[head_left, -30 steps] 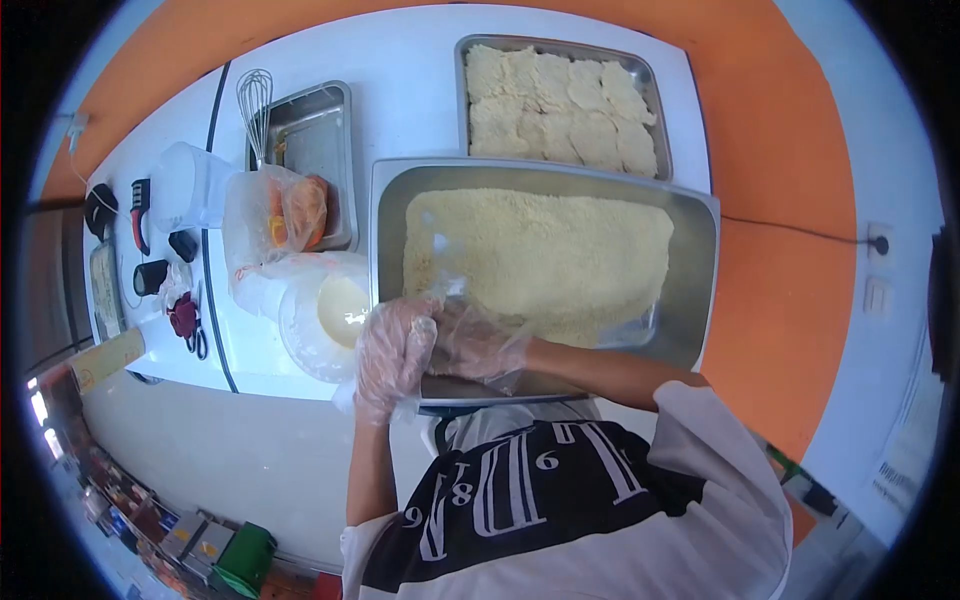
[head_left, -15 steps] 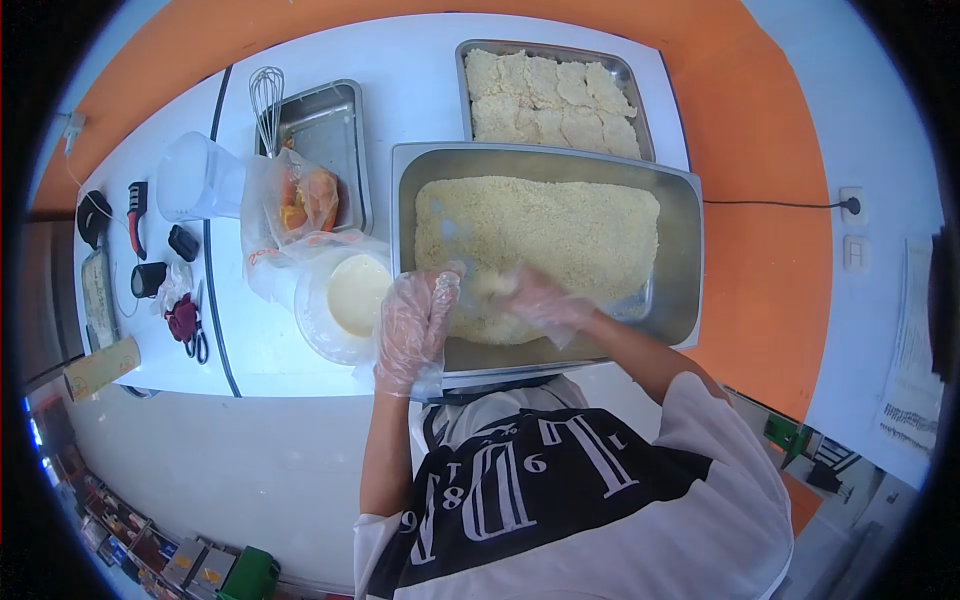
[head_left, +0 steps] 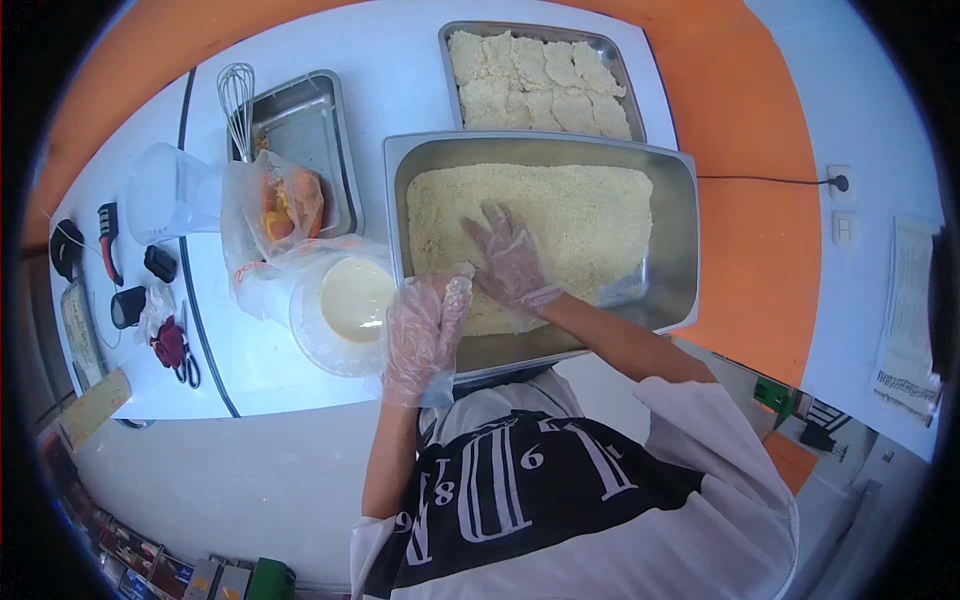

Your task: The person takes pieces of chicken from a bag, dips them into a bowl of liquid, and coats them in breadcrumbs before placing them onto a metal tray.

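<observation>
A deep metal pan [head_left: 680,245] holds a thick bed of pale breadcrumbs [head_left: 590,215]. My right hand [head_left: 515,268], in a clear plastic glove, lies spread and flat on the crumbs, left of the pan's middle. Over the pan's near left corner is my left hand [head_left: 422,330], gloved too, its fingers curled together and their tips caked with crumbs. Whether anything sits inside those fingers is hidden. Just left of it stands a translucent tub [head_left: 310,335] with creamy batter [head_left: 355,300] in it.
Behind the pan, a metal tray [head_left: 638,105] bears several crumb-coated flat pieces [head_left: 540,85]. At the left are a bag with orange pieces [head_left: 290,205], a shallow tray [head_left: 345,150], a whisk [head_left: 238,105], a clear jug [head_left: 165,190] and scissors [head_left: 188,372]. A cable [head_left: 765,179] runs right.
My right hand, blurred by motion before, now rests spread on the crumbs, slightly farther in. The left hand stays closed near the pan's corner. The whole view has shifted a little.
</observation>
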Demonstrator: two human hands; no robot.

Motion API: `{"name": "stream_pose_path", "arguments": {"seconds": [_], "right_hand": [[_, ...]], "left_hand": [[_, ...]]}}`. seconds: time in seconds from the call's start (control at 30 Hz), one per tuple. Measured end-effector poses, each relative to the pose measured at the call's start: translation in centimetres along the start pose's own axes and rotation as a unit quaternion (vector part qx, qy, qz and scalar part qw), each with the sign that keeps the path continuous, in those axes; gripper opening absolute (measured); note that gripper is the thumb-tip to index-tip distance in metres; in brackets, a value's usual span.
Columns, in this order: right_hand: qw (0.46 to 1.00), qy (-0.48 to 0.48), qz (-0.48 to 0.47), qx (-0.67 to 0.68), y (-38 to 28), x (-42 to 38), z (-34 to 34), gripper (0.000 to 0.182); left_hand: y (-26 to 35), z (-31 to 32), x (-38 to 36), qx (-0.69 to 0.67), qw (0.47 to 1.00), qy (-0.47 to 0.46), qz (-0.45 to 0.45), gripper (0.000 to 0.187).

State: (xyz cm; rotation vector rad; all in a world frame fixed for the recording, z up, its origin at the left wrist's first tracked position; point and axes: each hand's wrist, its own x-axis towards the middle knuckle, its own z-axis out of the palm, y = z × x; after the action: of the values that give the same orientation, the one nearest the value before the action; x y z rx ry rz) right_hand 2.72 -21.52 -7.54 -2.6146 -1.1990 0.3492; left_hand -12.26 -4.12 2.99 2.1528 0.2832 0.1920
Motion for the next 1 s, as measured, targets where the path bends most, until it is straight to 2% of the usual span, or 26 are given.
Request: {"name": "stream_pose_path", "arguments": {"seconds": [0.1,0.17,0.2,0.27,0.37,0.5,0.6,0.67,0.7,0.73,0.77,0.8,0.87,0.93,1.0], "right_hand": [[0.999,-0.033,0.011,0.007,-0.6,0.9,-0.6,0.081],[0.994,-0.038,0.098,0.037,-1.7,2.4,-2.0,0.082],[0.994,-0.044,0.099,0.033,-1.6,3.5,-1.6,0.082],[0.997,0.039,0.070,-0.021,-1.5,5.1,0.0,0.082],[0.993,0.048,0.099,-0.053,-2.0,5.9,1.7,0.081],[0.992,0.029,0.115,-0.029,-2.0,4.9,1.4,0.079],[0.995,0.036,0.092,-0.027,-1.4,6.0,0.9,0.081],[0.999,0.032,0.024,-0.024,-1.5,4.7,0.4,0.083],[0.999,0.030,0.022,-0.023,-0.9,4.0,0.5,0.083],[0.988,-0.016,-0.061,-0.140,-0.2,2.5,0.9,0.084],[0.955,-0.064,-0.143,-0.253,0.4,1.1,1.6,0.086],[0.955,-0.071,-0.141,-0.252,0.3,0.3,1.5,0.086],[0.982,-0.092,-0.090,-0.136,0.2,0.4,0.8,0.091],[0.984,-0.109,-0.073,-0.117,0.0,0.7,0.8,0.095],[0.987,-0.107,-0.056,-0.110,-0.3,0.2,1.2,0.098]], "left_hand": [[0.4,0.0,-0.1,-0.014,1.000,0.014,0.016,0.032],[0.2,-0.4,0.2,-0.007,1.000,0.018,0.022,0.030],[-0.1,-0.4,0.2,-0.003,1.000,0.010,0.025,0.028],[-0.1,-0.2,-0.2,-0.010,1.000,-0.010,0.021,0.029],[0.3,-0.7,0.6,-0.004,1.000,0.002,0.030,0.031],[0.6,-0.9,0.7,0.004,0.999,-0.037,0.019,0.031],[1.0,-1.3,1.1,0.013,0.999,-0.028,0.042,0.029],[1.1,-1.4,0.4,0.007,0.999,-0.039,0.032,0.028],[0.8,-1.2,0.7,-0.008,0.998,-0.011,0.056,0.030],[0.7,-1.0,0.6,-0.025,0.997,0.013,0.076,0.034],[0.8,-1.0,0.3,-0.029,0.997,0.011,0.070,0.034],[1.3,-1.3,0.3,0.010,0.999,-0.013,0.049,0.034],[1.2,-1.4,1.0,0.045,0.998,-0.036,0.023,0.035],[1.2,-1.2,0.4,0.094,0.994,-0.021,0.041,0.035],[1.4,-1.0,0.3,0.072,0.996,-0.024,0.040,0.034]]}}
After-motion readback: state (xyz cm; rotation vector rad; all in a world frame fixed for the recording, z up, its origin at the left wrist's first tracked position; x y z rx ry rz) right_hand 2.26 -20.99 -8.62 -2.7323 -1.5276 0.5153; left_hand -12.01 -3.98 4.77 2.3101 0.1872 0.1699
